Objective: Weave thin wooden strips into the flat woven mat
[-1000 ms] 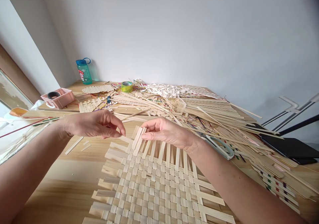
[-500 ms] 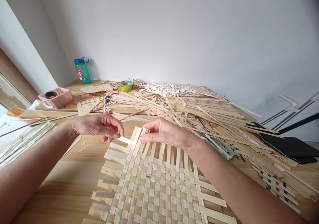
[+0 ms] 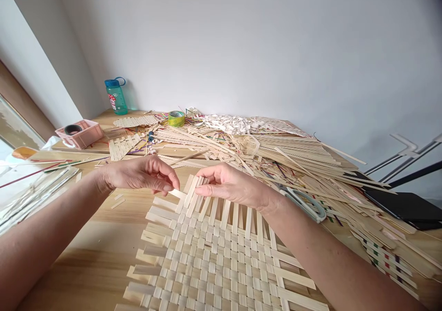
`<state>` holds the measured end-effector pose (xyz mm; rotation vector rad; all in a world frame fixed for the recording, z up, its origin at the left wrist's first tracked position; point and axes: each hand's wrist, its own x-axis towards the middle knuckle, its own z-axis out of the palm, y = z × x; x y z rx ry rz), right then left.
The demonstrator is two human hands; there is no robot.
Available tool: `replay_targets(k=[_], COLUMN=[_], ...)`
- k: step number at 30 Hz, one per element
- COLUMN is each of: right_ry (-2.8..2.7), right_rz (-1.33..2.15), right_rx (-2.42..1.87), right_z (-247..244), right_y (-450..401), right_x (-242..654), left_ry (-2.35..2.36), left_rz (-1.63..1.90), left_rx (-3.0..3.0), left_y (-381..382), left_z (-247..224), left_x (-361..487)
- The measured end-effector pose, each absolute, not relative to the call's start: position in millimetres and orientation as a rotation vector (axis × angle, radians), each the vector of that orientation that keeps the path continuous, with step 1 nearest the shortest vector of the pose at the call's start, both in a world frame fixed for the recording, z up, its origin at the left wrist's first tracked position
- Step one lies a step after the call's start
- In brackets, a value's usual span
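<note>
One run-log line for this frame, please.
left hand: pinches bamboo strip | right hand: fingers over upright strips | woven bamboo mat on wooden table

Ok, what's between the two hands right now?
Head view: between the left hand and right hand, a loose bamboo strip and upright strip ends of the woven bamboo mat.

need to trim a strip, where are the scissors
In the head view, the scissors lie just past the right hand, by its wrist, at the near edge of the heap of bamboo strips.

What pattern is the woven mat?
The woven mat is checkered: pale strips crossing over and under, best in the head view.
</note>
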<state>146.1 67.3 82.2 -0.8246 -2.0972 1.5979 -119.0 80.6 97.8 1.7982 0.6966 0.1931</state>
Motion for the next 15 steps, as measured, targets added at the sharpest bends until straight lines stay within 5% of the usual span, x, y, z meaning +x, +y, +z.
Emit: replay_targets(k=[15], right_ry=[-2.178], right_rz=[1.725], right_rx=[-0.759], right_z=[80.1], right_y=[70.4], right_x=[150.6], left_ry=[0.617], left_rz=[0.271], left_rx=[1.612], left_y=[83.5], left_z=[83.3], left_x=[-119.5])
